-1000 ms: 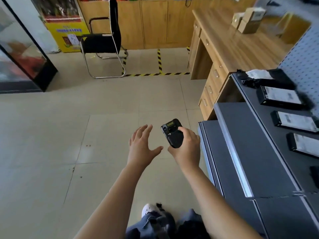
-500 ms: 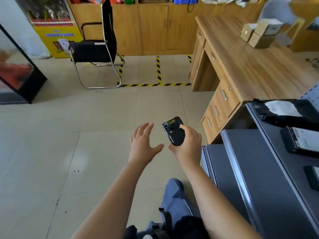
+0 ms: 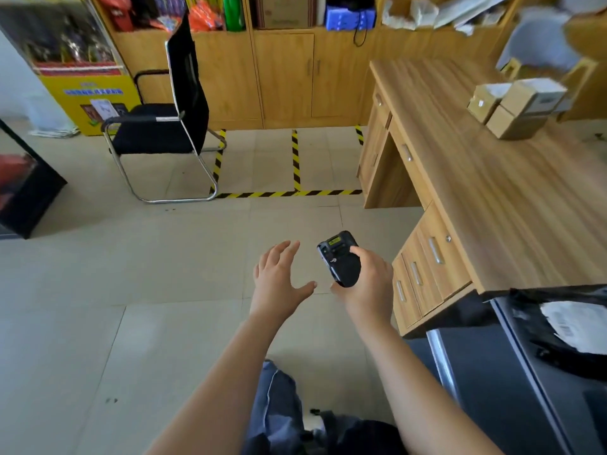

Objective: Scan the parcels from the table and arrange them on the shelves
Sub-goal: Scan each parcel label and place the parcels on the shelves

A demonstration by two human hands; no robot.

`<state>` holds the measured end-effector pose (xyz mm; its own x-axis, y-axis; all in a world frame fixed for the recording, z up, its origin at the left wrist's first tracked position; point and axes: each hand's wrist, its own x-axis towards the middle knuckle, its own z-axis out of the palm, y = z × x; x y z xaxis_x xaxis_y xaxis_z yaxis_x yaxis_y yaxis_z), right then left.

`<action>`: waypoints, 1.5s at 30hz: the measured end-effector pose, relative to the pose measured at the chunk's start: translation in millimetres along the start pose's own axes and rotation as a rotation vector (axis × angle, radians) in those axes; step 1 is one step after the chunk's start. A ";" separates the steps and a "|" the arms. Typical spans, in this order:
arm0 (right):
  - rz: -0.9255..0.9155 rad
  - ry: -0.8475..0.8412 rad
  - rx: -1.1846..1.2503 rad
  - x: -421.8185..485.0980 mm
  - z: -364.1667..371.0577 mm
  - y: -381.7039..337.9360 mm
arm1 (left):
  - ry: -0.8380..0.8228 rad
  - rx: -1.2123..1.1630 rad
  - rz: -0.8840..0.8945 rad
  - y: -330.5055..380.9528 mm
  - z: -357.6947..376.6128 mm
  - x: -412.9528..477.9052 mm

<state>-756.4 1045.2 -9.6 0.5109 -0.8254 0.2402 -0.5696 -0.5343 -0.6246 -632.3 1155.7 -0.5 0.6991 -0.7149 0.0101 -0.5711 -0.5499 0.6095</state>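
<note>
The step in hand looks like the trip back for another parcel. The view faces the wooden desk (image 3: pixel 499 205), the table of the task, which fills the right side. The dark grey shelf unit (image 3: pixel 486 372) stands close by at the lower right. One black mailer bag (image 3: pixel 538 349) with a white label lies on the shelf unit's upper level, so part of the job appears done. A small cluster of cardboard boxes (image 3: pixel 515 106), touching one another, sits toward the far end of the desk, well apart from both hands. These are probably the parcels left to scan. The right hand (image 3: pixel 371 287) grips a black handheld scanner (image 3: pixel 338 261), fingers curled round its body, its little screen facing up. The left hand (image 3: pixel 276 280) hovers just beside it, holding nothing, fingers spread and relaxed. The next move calls for walking along the desk to the boxes, aiming the scanner at a label, and using the free left hand to lift a box.

The desk top is wood-grain laminate, with drawers and metal handles down its near side. The tiled floor (image 3: pixel 115 290) is pale. Wooden cabinets (image 3: pixel 285 77) line the back wall under cluttered open shelves. A black chair (image 3: pixel 164 133) on a chrome frame stands left of centre. Yellow-and-black hazard tape (image 3: pixel 295 193) marks bays on the floor.
</note>
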 end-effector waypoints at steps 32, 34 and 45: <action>0.553 0.406 0.007 510.1 69.8 96.9 | -0.305 0.002 0.529 140.6 111.6 600.3; 0.598 0.425 0.012 538.4 54.5 115.9 | -0.318 -0.014 0.549 170.1 125.3 625.5; 0.779 0.556 -0.022 618.3 13.9 202.5 | -0.484 -0.076 0.683 278.4 217.7 714.1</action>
<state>-546.9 429.2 2.1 -0.3921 -0.9160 0.0849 -0.6352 0.2028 -0.7452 -385.7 398.0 3.9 -0.0615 -0.9960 0.0651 -0.7593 0.0890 0.6446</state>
